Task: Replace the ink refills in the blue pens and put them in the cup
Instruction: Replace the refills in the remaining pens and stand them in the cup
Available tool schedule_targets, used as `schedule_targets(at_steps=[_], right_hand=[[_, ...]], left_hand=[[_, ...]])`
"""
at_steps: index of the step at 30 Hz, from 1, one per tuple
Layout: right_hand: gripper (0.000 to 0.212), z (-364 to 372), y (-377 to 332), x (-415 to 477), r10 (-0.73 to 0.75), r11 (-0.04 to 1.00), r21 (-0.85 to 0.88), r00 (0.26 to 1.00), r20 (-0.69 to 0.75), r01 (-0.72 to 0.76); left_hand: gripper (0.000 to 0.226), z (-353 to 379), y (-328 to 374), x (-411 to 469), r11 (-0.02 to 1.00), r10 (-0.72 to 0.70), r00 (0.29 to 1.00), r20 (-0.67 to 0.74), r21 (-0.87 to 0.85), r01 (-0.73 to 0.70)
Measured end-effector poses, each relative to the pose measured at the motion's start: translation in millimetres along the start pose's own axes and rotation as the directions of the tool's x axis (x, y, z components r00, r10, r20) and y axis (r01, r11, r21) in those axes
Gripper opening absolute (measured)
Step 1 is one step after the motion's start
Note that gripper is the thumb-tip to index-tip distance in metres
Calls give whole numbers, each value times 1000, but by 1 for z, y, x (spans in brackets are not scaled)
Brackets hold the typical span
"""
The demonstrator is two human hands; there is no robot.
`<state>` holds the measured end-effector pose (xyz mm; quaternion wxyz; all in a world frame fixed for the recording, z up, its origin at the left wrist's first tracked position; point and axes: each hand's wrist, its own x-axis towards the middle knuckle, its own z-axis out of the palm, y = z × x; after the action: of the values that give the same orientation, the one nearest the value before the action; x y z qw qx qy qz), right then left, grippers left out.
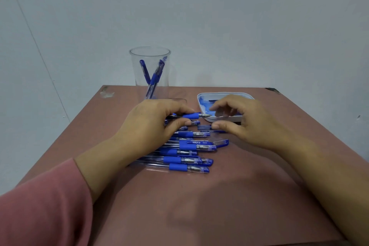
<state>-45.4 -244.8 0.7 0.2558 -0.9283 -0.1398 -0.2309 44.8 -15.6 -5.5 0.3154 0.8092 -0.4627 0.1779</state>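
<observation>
Clear glossy plastic cup (150, 66), far left. Pens (185, 153): transparent plastic barrels, matt blue rubbery grips, shiny metal tips. White smooth plastic tray (201, 102), far right. Table (219, 195) reddish-brown, smooth, slight sheen, scuffed far corners. Pink cloth sleeve (44, 205).

Left hand (151, 124) and right hand (245, 122), both bare; pink sleeve (42, 207) covers the left arm, ending partway along the forearm.

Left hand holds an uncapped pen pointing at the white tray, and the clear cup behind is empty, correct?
No, the cup is not empty: the head view shows a few blue pens in it. The left hand does hold an uncapped pen pointing at the white tray.
</observation>
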Motion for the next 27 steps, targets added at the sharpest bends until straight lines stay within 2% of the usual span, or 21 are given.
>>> schedule_targets(at_steps=[6,8,11,14,17,21,27], right_hand=[[18,-17,12,-8,117,993,-60,958,262,-105],[22,-15,10,-7,139,989,-102,936,325,-112],[14,-12,8,-8,152,985,-132,918,366,-111],[9,-17,7,-9,185,981,-123,925,333,-152],[7,-25,5,-8,214,976,-35,938,271,-213],[10,-28,1,-7,160,986,27,980,120,-164],[18,-10,-9,-4,85,992,90,994,72,-91]], left_hand=[[27,-1,-2,1,1000,-20,1000,8,-1,20],[27,-1,-2,1,1000,-15,1000,12,-4,15],[27,-1,-1,1,1000,-7,1000,19,-10,7],[26,-1,-1,1,1000,2,1000,24,-11,-2],[26,-1,-1,2,1000,4,1000,30,-12,-3],[26,-2,0,1,1000,2,999,32,-17,-1],[25,-1,1,0,999,1,999,40,-41,1]])
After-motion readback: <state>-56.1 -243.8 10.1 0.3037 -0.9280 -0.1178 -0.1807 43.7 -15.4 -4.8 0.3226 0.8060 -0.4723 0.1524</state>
